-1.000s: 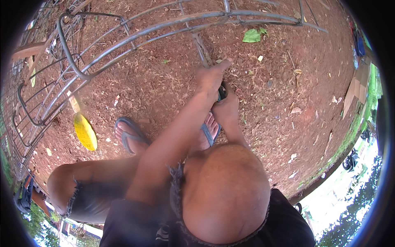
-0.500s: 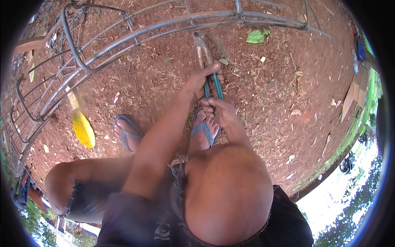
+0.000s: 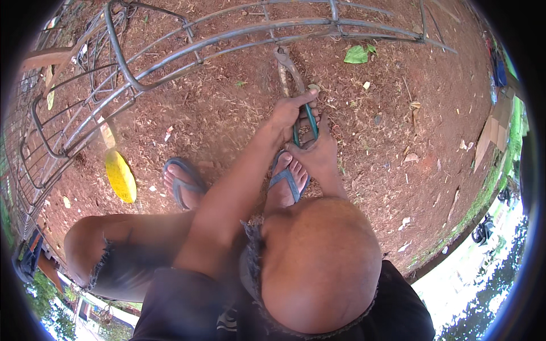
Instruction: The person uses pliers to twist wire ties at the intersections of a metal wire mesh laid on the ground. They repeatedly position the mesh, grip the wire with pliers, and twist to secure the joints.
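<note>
Rusty long-armed pincers [image 3: 295, 73] with green handles stand out in front of me, their rounded jaws up against the curved steel bars of a rod frame [image 3: 307, 24]. My left hand [image 3: 291, 116] is closed round the handles, its thumb lying along the upper part. Lower down, my right hand [image 3: 317, 152] wraps the handle ends, thumb on the left side and fingers on the right. The handles sit slightly apart. Whether the jaws grip a bar or wire is too small to tell.
The rod frame curves down the left side, with bent hoops [image 3: 122, 54] sticking out. Reddish soil carries a yellow leaf [image 3: 120, 177], a green leaf [image 3: 356, 54] and scraps. My sandalled feet [image 3: 290, 176] are beneath my arms. Cardboard [image 3: 493, 128] lies at the right.
Both hands and the pincers have shifted slightly right in view. My right hand has turned and its fingers now reach higher along the handles. The frame's hoops appear shifted right too.
</note>
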